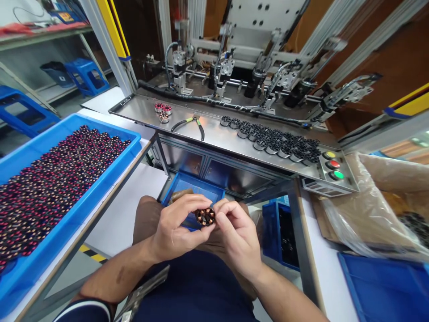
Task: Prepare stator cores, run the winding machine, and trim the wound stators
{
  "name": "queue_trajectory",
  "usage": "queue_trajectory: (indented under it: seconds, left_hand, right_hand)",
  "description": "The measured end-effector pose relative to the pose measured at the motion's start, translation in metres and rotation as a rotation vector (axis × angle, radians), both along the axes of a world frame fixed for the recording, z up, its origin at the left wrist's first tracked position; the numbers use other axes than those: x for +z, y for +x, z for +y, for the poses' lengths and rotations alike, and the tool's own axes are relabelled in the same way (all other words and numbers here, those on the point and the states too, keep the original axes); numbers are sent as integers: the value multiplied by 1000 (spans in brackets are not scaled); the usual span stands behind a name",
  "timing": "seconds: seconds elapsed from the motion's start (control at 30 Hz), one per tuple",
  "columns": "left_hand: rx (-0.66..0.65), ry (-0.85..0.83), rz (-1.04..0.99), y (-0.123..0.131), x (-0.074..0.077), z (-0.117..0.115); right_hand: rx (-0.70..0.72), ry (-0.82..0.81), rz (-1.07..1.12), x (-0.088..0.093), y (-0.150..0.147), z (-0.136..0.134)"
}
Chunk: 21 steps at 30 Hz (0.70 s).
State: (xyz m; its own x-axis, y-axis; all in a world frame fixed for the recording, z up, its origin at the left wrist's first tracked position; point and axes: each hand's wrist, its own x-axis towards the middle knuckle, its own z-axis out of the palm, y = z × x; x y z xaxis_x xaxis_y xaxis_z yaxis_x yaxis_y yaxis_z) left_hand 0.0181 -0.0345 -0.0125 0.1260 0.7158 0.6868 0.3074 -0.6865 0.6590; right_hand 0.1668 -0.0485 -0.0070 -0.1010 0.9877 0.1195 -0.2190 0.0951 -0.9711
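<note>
Head view: one round wound part [205,217], dark with copper windings, sits between the two hands, above the lap and on the near side of the metal surface [217,139]. Its open circular face points up toward the camera, so its axis runs roughly along the line of sight; the outline is near round and shows no clear long axis. Left hand [181,226]: forearm enters from the lower left, palm turned inward, fingers and thumb curved in a C around the part's left side and holding it. Right hand [237,232]: forearm rises from the lower right, back of the hand partly up, thumb and index finger drawn narrow in a pinch at the part's right rim; whether a fine wire also lies between them cannot be told. On the surface: pliers [202,129] with handles spread toward the person; to their left, a small cluster of red and copper wound parts [163,112]; to their right, staggered rows of black round parts [268,137], ending near a button box [346,172] with yellow, red and green buttons. At left, a blue tray [136,137] carries many tightly packed wound pieces [67,179].
</note>
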Motion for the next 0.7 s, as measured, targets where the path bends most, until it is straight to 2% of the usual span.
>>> queue_trajectory:
  seconds: [0.1,0.17,0.33,0.43,0.7]
  left_hand:
    - [2,-21,-20,1,-1,0]
    - [6,-24,-14,0,1,0]
    - [12,-10,43,-1,5,1]
    - [6,8,70,0,5,0]
    - [-11,-20,37,-2,0,2]
  right_hand:
    - [-68,-76,36,-7,-2,-1]
    - [-94,-57,1,-11,0,0]
    - [-200,264,-208,-6,9,5]
    - [-194,387,-319,1,9,7]
    - [-226,326,-269,5,6,3]
